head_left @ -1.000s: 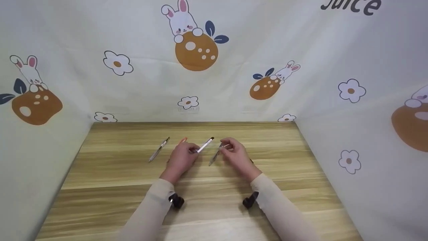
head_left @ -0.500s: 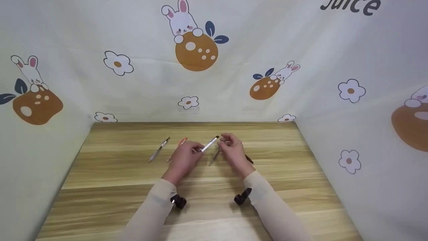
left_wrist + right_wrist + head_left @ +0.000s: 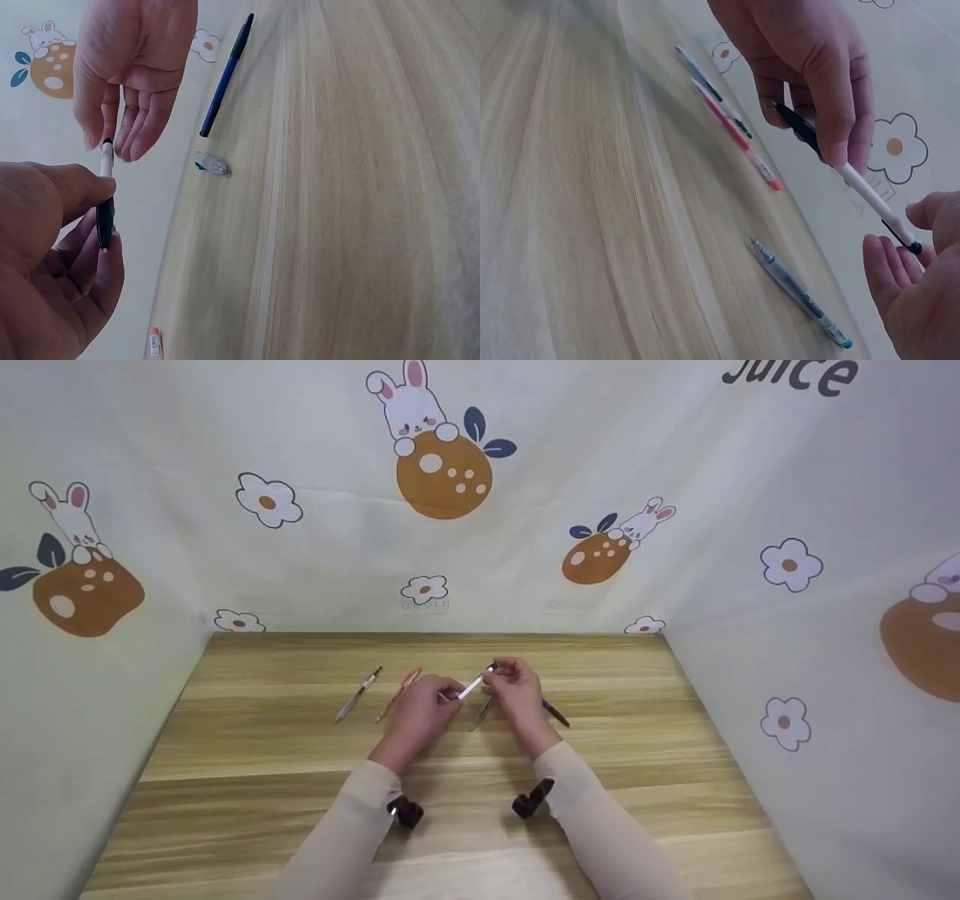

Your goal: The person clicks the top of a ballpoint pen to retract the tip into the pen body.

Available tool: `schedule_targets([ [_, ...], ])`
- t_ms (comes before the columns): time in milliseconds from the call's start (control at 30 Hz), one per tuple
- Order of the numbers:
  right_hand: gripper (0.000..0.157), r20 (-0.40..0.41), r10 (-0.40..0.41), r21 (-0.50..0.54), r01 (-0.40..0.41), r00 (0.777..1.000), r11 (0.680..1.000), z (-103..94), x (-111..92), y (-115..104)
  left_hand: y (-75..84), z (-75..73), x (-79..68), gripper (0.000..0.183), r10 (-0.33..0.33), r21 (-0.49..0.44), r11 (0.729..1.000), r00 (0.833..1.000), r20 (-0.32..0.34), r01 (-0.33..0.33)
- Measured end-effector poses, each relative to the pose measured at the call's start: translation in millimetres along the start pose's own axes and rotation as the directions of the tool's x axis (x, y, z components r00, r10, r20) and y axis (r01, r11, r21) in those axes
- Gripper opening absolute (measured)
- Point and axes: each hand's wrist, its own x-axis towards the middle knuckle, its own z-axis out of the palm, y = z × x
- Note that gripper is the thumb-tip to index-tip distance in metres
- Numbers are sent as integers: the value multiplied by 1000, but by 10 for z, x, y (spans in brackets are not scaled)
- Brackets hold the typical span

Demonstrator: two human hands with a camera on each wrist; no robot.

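Observation:
My left hand (image 3: pixel 424 709) pinches a white click pen (image 3: pixel 475 682) between thumb and fingers, around its black grip. The pen is held above the table at a slant, its black button end toward my right hand (image 3: pixel 516 690). In the right wrist view, the white barrel (image 3: pixel 866 187) runs down to that black end, beside the loosely bent fingers (image 3: pixel 892 266) of my right hand. Thumb and fingers there surround the end without a plain grip; whether one touches it is unclear. A clear pen with a teal end (image 3: pixel 799 292) lies on the table beneath the hands.
On the wooden table (image 3: pixel 465 840), a clear pen with a dark end (image 3: pixel 358 695) and a red pen (image 3: pixel 405 686) lie left of my left hand. A blue pen (image 3: pixel 225 82) lies right of my right hand. Printed cloth walls (image 3: pixel 337 555) enclose the table.
My left hand has moved slightly right with the white pen. My right hand has come left from over the clear pen, up to the white pen's button end.

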Motion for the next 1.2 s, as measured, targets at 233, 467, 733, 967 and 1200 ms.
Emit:
schedule_targets([
  [233, 33, -27, 3, 60, -2, 1000, 998, 63, -14, 17, 15, 31, -8, 14, 2, -51, 999, 1000, -3, -3],
  [467, 31, -47, 14, 110, -9, 999, 994, 119, -36, 11, 35, 51, -42, 15, -23, -79, 997, 1000, 1, 23],
  [733, 30, -75, 33, 121, -23, 997, 992, 156, -24, 8, 37, 91, -62, 16, 9, -87, 996, 1000, -25, -11],
  [967, 31, -57, 32, 87, -27, 998, 996, 146, -21, -8, 41, 119, -66, 18, -22, -142, 990, 1000, -12, 20],
  [1200, 32, 4, -8, 9, 7, 1000, 1000, 114, -20, -51, 19, 170, -76, 18, -54, -223, 973, 999, 5, 54],
])
